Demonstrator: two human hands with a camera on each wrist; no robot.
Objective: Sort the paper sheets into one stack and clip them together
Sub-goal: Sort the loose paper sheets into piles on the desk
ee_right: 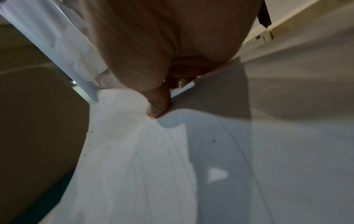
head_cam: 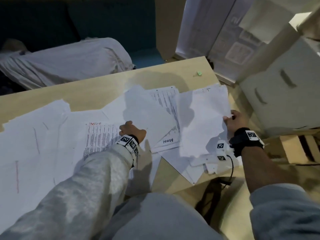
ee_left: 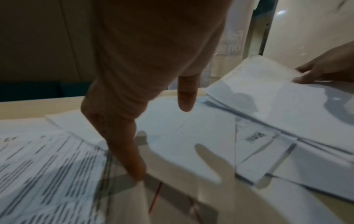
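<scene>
- Gathering step, by the look of it: loose papers (head_cam: 52,135) spread wide across the table (head_cam: 97,90), no single stack yet.
- Right hand (head_cam: 235,121) pinching the right edge of a blank top sheet (head_cam: 202,118); thumb (ee_right: 159,104) pressed on top, other fingers curled out of sight beneath. Sheet bowed upward beside the grip, lifted off the small pile under it.
- Left hand (head_cam: 131,129) lying on the middle papers, fingers (ee_left: 130,151) held straight with tips down on the page, nothing gripped. Printed sheet (head_cam: 100,139) just left of those fingertips; page with handwriting (head_cam: 168,141) just right of the wrist.
- Best kept light at the right pinch: a bowed sheet creases easily. Better to draw it toward the pressing fingertips than to raise it higher.
- Flat left fingers good for sliding pages sideways; pressure worth keeping on so the lower pages stay put.
- Squaring of edges likely needed before any clipping; corners now point several ways.
- Green clip (head_cam: 199,73) far beyond both sets of fingertips, near the table's back edge, untouched.
- Bottom corner of the right pile overhanging the near table edge below the right wrist: risk of slipping off.
- White cabinet (head_cam: 284,94) close to the right of the right hand, leaving little room for an outward swing.
- Draped pale cloth (head_cam: 69,63) beyond the table, well past the left fingertips.
</scene>
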